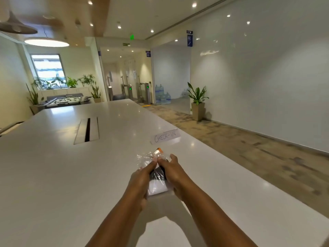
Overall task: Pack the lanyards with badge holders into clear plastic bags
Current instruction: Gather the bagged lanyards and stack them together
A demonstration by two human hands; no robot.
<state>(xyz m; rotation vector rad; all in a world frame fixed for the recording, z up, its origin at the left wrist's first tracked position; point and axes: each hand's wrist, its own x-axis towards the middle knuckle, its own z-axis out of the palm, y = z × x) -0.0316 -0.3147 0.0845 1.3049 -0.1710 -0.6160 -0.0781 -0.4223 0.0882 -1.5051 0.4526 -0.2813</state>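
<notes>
From the head camera, your left hand and right hand lie side by side on the white table, both on a clear plastic bag. Their fingertips meet over the bag's middle. Your left fingers reach forward and close on the plastic with the thumb tucked underneath. Your right fingers curl down onto it, with the thumb on the outer side, so each hand pinches the bag.

Between your two palms a dark lanyard shows through the plastic. Nearer your wrists, a white badge holder also lies inside the bag. Just past your fingertips the crumpled far end of the bag rests on the table, with a small orange piece at its tip.

Beyond that, farther from your hands, lies a paper sign handwritten "CHECK-IN". A cable slot sits in the tabletop, well ahead and to the left of your left hand. A potted plant stands on the floor, far off past your right hand.
</notes>
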